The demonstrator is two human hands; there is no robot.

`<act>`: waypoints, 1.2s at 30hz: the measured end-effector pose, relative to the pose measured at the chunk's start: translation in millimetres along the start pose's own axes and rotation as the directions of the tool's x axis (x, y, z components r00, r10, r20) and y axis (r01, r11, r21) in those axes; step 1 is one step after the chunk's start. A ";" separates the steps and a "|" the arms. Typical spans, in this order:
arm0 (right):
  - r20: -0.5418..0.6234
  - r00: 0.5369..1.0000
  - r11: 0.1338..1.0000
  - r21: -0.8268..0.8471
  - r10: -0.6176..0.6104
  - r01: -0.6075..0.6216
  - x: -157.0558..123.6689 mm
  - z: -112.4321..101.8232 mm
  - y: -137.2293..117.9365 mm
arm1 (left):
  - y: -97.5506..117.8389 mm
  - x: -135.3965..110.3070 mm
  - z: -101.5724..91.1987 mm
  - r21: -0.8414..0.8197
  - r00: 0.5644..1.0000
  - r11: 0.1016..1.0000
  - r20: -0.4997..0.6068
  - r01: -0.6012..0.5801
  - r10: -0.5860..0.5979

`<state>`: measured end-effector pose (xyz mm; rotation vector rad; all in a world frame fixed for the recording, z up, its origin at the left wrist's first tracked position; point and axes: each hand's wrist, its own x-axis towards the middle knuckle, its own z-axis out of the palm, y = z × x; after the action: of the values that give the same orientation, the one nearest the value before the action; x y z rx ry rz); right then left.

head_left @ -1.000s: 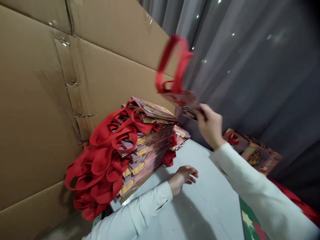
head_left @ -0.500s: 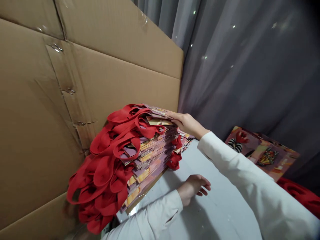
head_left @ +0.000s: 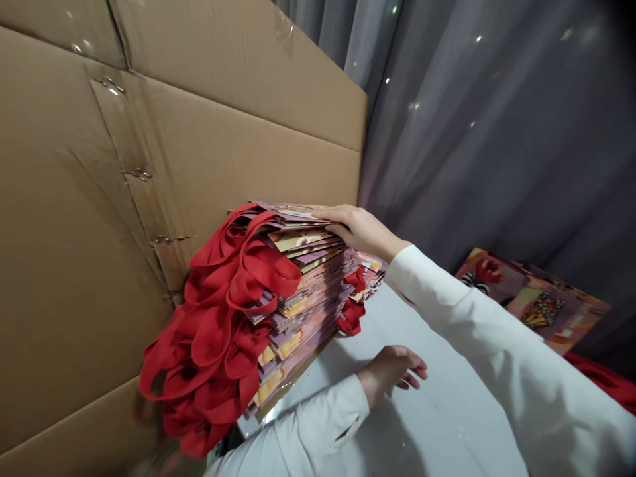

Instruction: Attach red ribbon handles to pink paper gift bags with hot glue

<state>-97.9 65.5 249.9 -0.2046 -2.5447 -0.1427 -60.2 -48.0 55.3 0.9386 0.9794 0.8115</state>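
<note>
A tall stack of flat printed paper bags [head_left: 298, 311] with red ribbon handles [head_left: 213, 331] leans beside a cardboard wall. My right hand [head_left: 360, 228] is at the upper right end of the stack. Its fingers lie over the top bags and the thumb presses lower at their edge, so the uppermost bags are between them. My left hand [head_left: 392, 371] hovers over the white table [head_left: 447, 424], to the right of the stack's base. Nothing is in it, and its fingers are loosely curled and apart.
Large cardboard panels [head_left: 258, 139] with metal staples stand at the left and behind the stack. A grey curtain [head_left: 477, 152] hangs at the back right. Another printed bag [head_left: 536, 298] stands at the right, with red fabric [head_left: 601, 381] below it.
The top bags have shifted left along the stack, and their red handles now hang over its left end. My right hand has moved slightly left with them. My left hand stays empty.
</note>
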 end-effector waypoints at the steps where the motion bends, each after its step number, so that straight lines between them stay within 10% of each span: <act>1: 0.010 1.000 1.000 -0.008 -0.002 0.002 -1.9 0.6 1.7 | -0.2 0.2 -0.3 0.000 1.000 1.000 0.002 0.002 -0.002; 12: 0.110 0.993 0.998 -0.036 -0.054 0.058 -20.4 1.3 -1.5 | 1.2 -2.8 -1.3 -0.002 1.000 1.000 -0.002 0.016 -0.016; 36: -0.084 0.996 0.985 -0.174 -0.017 0.003 -9.6 8.3 -28.5 | -0.1 -4.2 -4.0 0.012 1.000 1.000 0.021 -0.006 0.005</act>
<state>-99.5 37.6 236.0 -0.2477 -2.4490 -0.3704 -65.4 -50.6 55.5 0.9590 0.9646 0.7996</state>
